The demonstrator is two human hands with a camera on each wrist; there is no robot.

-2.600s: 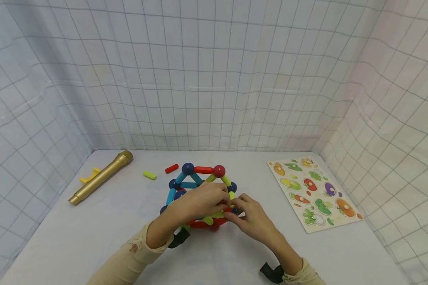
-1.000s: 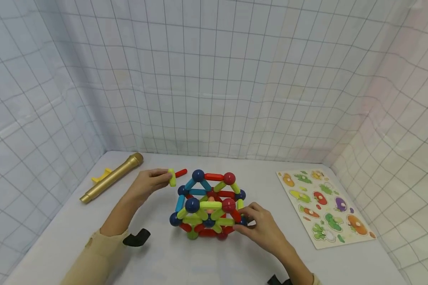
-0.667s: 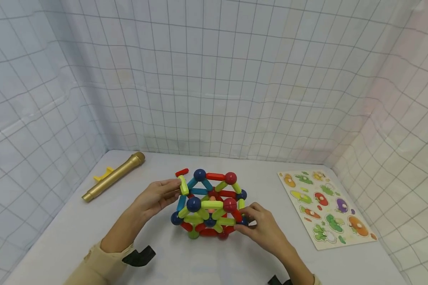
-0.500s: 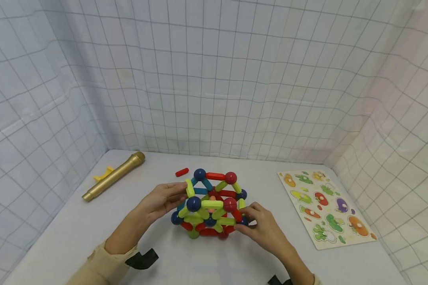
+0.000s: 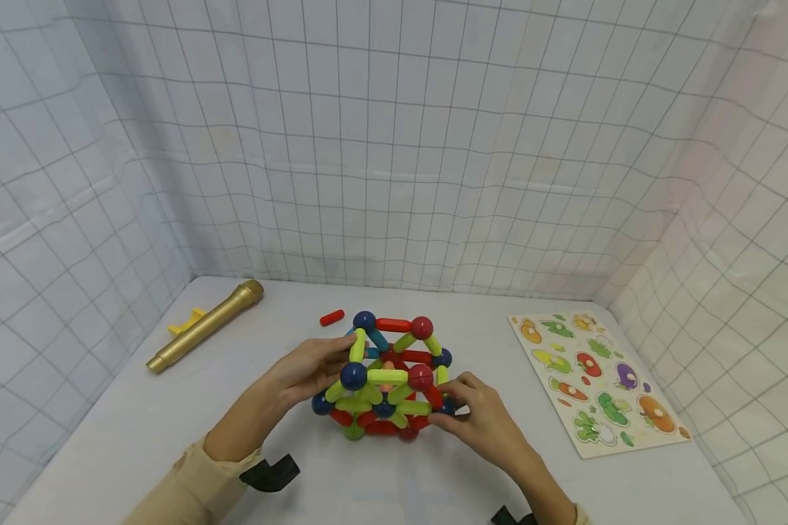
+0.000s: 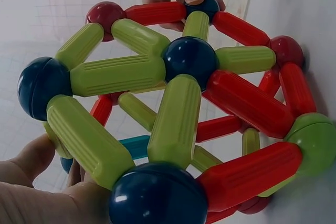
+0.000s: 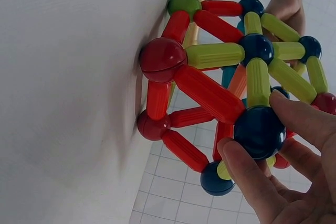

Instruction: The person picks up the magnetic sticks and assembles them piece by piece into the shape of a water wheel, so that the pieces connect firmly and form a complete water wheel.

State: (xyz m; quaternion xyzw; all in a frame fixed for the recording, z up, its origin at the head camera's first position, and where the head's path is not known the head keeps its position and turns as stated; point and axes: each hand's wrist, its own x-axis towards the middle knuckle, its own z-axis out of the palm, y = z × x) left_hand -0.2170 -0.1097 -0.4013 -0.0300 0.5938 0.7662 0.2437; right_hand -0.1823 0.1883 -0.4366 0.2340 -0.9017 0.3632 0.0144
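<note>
A toy frame of magnetic sticks and balls in red, blue and yellow-green stands on the white table; one of its front sticks [image 5: 387, 377] is yellow-green. My left hand [image 5: 311, 370] pinches another yellow-green stick [image 5: 357, 346], whose near end meets the front-left upper blue ball [image 5: 354, 376]. Its far end points toward the rear upper blue ball [image 5: 364, 321]. At the right side my right hand [image 5: 482, 415] grips a blue ball [image 7: 260, 132] of the frame between thumb and fingers. In the left wrist view the pinched stick is mostly hidden behind the frame.
A loose red stick [image 5: 332, 318] lies behind the frame. Back left, a gold microphone [image 5: 206, 326] lies by a yellow piece [image 5: 187, 321]. A vegetable puzzle board [image 5: 597, 383] lies at the right. Grid-patterned cloth [image 5: 394, 146] walls the back and sides.
My left hand has picked up the loose yellow-green stick from the table and brought it rightward to the frame's upper left. My right hand has stayed at the frame's right side.
</note>
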